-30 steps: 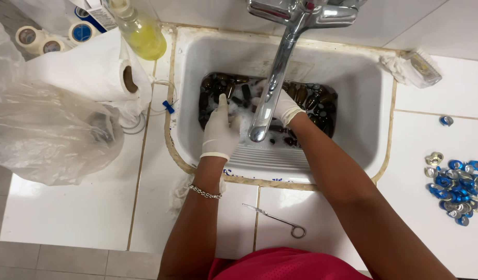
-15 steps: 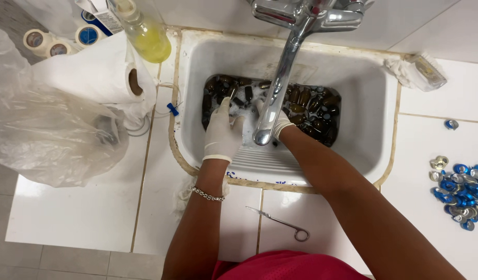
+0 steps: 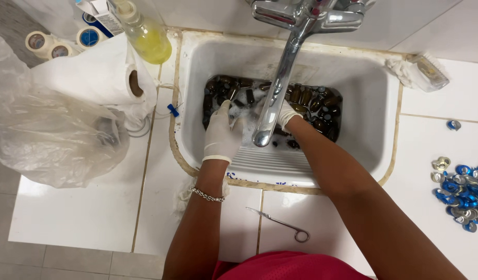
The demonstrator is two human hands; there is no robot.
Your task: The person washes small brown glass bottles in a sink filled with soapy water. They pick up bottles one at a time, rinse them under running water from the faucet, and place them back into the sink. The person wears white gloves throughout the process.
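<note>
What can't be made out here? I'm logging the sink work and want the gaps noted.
Head view:
- right hand: fingers hidden behind the tap spout.
- small brown bottles: count unclear under foam.
- left hand: whether it grips anything is hidden.
- tap body: cut off by top edge.

A white tiled counter [image 3: 78, 218] carries everything, with a white sink [image 3: 363, 103] set into it at the middle. On the tiles at the near edge, just in front of the sink, lies a pair of slim metal scissors [image 3: 280, 224]. To the left sit a roll of white paper towel [image 3: 101, 78] and a crumpled clear plastic bag [image 3: 47, 137] — the bag partly over the roll. At the far left stand a bottle of yellow liquid [image 3: 145, 39] and a few tape rolls [image 3: 47, 45]. On the right lies a heap of blue and silver caps [image 3: 462, 192] — one stray cap [image 3: 453, 125] lies farther off. A scrubbing brush [image 3: 423, 72] rests at the sink's far right corner.
</note>
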